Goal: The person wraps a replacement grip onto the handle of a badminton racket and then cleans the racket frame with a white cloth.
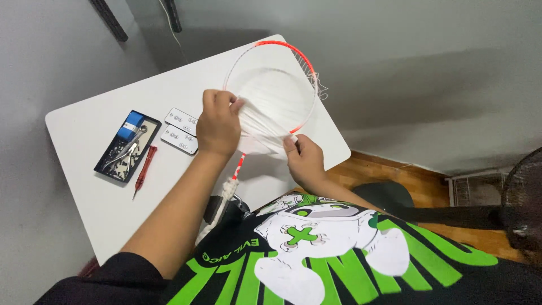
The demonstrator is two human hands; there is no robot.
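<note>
Both hands (259,141) bunching white strings (271,110), apparently loose, red-framed racket (305,59)

A white table (84,169) is being seen against grey walls. At nine o'clock a black tray (107,164) of metal tools and a blue roll (130,125) is lying, a red-handled awl (144,168) just beside it. Two white flat cards (180,131) are resting toward ten o'clock. A dark fan (522,197) is standing at three o'clock.

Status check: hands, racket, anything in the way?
Left hand and right hand both pinching loose strings. Racket flat on table. Tool tray clear, left.
</note>
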